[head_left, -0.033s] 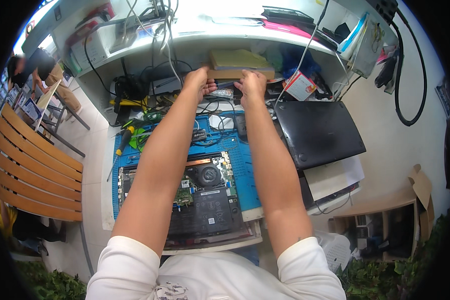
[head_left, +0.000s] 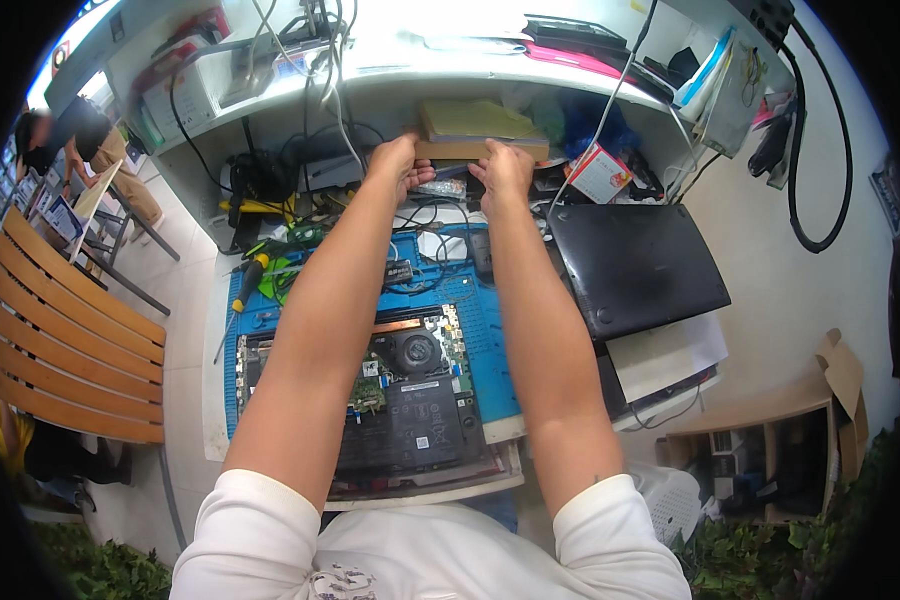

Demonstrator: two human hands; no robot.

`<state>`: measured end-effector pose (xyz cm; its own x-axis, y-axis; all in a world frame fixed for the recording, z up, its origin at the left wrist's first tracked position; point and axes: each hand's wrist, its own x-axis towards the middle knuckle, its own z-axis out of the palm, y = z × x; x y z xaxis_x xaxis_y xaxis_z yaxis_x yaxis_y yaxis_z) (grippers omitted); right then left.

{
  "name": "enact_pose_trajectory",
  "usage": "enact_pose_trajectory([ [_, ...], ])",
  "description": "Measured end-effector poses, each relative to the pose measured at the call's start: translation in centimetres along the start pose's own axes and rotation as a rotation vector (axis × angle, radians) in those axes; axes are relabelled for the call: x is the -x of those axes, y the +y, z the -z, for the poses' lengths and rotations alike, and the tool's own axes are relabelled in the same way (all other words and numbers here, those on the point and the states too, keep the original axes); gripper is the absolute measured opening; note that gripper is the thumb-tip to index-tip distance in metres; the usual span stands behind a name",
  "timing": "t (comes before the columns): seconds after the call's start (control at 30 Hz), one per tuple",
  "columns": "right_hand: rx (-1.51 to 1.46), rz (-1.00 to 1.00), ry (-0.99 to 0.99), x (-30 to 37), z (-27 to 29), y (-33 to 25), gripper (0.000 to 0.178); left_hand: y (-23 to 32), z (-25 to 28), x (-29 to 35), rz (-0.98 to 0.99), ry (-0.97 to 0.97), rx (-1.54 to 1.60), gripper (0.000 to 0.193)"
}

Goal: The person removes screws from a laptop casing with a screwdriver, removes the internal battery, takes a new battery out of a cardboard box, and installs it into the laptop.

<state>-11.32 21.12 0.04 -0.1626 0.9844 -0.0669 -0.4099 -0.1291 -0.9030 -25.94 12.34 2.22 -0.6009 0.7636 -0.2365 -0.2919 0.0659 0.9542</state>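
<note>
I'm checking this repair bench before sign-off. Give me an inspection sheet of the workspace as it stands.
Surface: blue work mat on a white bench.
Job's things: flat brown box under the shelf, gripped at both ends; opened laptop with fan and boards exposed.
Clutter: black laptop lid, screwdrivers, papers.
Grippers: left hand and right hand, fingers on the box.
Cables: black and white leads tangled at the bench back.
Surroundings: wooden bench seat, plants, a person seated far left.

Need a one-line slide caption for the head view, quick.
Both hands, left hand and right hand, reach a flat tan box beyond an opened laptop.
</note>
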Motion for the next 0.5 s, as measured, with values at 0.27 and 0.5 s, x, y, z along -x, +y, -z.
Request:
enact_pose_trajectory([
  [0.27,-0.274,-0.078,-0.126,1.3,0.5,-2.3,0.098,3.4,1.1,2.1,0.044,0.033,0.349,0.031],
  [0.5,-0.231,-0.08,-0.248,5.4,0.7,-5.0,0.066,3.5,2.8,7.2,0.079,-0.094,0.231,0.027],
])
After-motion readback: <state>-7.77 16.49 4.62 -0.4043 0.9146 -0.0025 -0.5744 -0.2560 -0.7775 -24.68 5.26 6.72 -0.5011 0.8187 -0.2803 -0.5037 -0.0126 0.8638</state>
